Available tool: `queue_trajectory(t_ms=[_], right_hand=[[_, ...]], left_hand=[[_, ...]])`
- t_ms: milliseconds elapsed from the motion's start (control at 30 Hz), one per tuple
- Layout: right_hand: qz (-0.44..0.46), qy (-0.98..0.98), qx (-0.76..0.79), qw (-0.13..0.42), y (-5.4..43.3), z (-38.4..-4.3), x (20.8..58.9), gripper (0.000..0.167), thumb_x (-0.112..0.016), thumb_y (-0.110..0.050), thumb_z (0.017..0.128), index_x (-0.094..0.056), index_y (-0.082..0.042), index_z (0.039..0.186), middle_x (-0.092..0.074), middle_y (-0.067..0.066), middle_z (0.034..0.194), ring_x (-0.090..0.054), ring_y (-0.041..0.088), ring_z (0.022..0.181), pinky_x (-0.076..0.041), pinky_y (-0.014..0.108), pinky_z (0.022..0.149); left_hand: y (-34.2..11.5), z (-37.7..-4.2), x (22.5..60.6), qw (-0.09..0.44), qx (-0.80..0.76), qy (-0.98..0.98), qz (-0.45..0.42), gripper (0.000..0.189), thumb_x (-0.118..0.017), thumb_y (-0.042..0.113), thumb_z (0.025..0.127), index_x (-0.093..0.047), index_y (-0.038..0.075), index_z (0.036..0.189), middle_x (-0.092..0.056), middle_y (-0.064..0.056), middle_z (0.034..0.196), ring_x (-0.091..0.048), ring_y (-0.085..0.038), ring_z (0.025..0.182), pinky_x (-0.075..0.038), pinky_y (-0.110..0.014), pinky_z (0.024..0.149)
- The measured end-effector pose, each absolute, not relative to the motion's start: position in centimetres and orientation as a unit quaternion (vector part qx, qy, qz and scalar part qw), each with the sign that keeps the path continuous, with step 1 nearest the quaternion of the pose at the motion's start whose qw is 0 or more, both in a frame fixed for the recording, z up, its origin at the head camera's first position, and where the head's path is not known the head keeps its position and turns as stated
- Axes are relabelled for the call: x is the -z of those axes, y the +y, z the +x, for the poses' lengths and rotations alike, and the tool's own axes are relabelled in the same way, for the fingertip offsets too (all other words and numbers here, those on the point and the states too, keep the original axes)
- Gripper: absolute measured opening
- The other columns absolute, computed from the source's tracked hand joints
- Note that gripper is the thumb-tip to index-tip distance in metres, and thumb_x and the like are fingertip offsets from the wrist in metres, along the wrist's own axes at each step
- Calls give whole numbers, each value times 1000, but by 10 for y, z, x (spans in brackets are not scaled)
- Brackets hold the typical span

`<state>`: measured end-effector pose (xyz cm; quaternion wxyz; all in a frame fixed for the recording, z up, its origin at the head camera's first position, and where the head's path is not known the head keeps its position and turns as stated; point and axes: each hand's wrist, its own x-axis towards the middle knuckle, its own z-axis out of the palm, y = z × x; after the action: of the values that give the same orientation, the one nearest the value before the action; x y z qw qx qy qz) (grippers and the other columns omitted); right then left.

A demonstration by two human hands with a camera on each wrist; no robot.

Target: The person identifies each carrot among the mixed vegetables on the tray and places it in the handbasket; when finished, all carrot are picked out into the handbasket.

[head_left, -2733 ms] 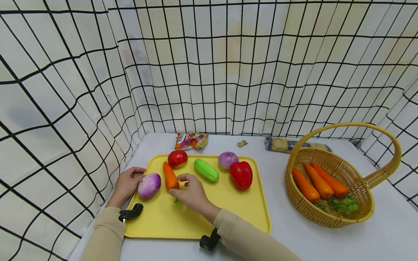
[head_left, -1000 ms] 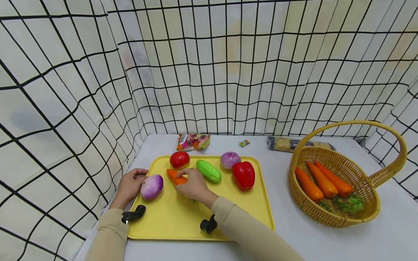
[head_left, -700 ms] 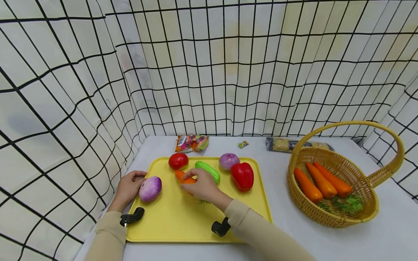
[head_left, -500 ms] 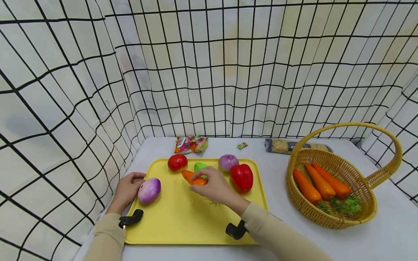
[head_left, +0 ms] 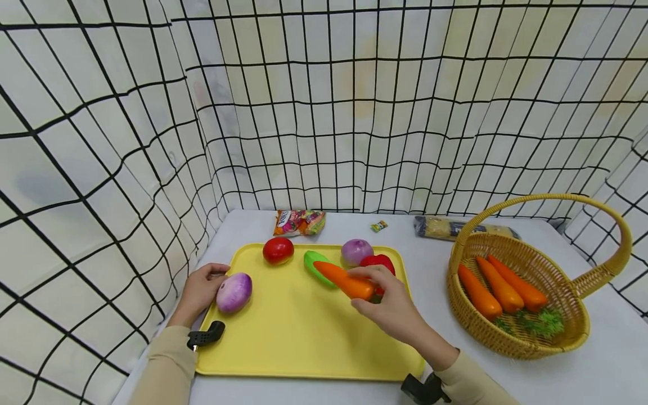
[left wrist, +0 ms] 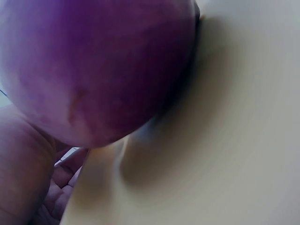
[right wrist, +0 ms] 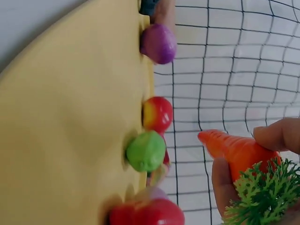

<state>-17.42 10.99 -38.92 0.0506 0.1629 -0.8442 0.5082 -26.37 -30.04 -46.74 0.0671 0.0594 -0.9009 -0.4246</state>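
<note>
An orange carrot (head_left: 344,279) with a green leafy top is pinched between the thumb and fingers of my right hand (head_left: 392,304). It is raised over the right part of the yellow tray (head_left: 304,343), and the right wrist view shows its leaves (right wrist: 262,192) close to the camera. My left hand (head_left: 201,289) grips the tray's left rim, right beside a purple onion (head_left: 234,293). On the tray lie a tomato (head_left: 278,250), a green cucumber (head_left: 314,260) partly behind the carrot, a second purple onion (head_left: 356,251) and a red bell pepper (head_left: 378,260), partly covered by my right hand.
To the right stands a wicker basket (head_left: 521,351) with a tall handle, holding three carrots (head_left: 500,285). Along the back lie a candy bag (head_left: 300,223), a small wrapped sweet (head_left: 378,226) and a long pasta packet (head_left: 445,228). Black netting (head_left: 329,112) encloses the table.
My right hand has taken hold of the carrot at the tray's left part, lifted it and carried it rightward past the cucumber. The left hand has stayed at the tray's rim.
</note>
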Motion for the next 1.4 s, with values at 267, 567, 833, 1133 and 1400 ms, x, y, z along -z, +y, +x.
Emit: queue_trajectory(t_ms=[267, 567, 833, 1133, 1400], right_hand=[[96, -827, -549, 76, 160, -165, 381, 42, -76, -14, 86, -61, -13, 125, -60, 9, 125, -57, 24, 103, -52, 22, 78], [35, -818, -568, 84, 216, -151, 380, 53, -72, -29, 90, -50, -8, 133, -57, 11, 126, -63, 12, 99, -53, 21, 81], [-2, -851, -513, 110, 270, -139, 369, 42, -66, -29, 94, -54, -10, 130, -51, -3, 126, -60, 6, 92, -53, 21, 69], [-36, -786, -601, 139, 318, -128, 371, 31, -64, -18, 96, -58, -10, 125, -50, -9, 119, -53, 2, 98, -50, 10, 72], [-86, -747, -645, 137, 337, -130, 383, 26, -63, -21, 96, -61, -14, 121, -51, -12, 116, -49, 4, 99, -49, 10, 71]], left_hand=[[-300, -264, 469, 69, 424, -901, 59, 28, -62, 17, 94, -65, 2, 117, -69, -18, 109, -61, -13, 87, -47, -19, 70], [-299, -263, 468, 69, 424, -901, 56, 27, -63, 17, 94, -65, 1, 117, -69, -17, 107, -61, -12, 86, -46, -19, 71], [-300, -264, 468, 71, 419, -904, 50, 27, -62, 18, 95, -65, 2, 117, -69, -17, 109, -60, -12, 86, -47, -19, 71], [-299, -262, 466, 74, 415, -905, 52, 28, -63, 18, 94, -65, 1, 117, -69, -18, 107, -59, -13, 84, -46, -21, 70], [-297, -261, 466, 74, 409, -908, 48, 28, -62, 17, 95, -65, 1, 117, -69, -18, 107, -59, -14, 83, -46, -22, 70]])
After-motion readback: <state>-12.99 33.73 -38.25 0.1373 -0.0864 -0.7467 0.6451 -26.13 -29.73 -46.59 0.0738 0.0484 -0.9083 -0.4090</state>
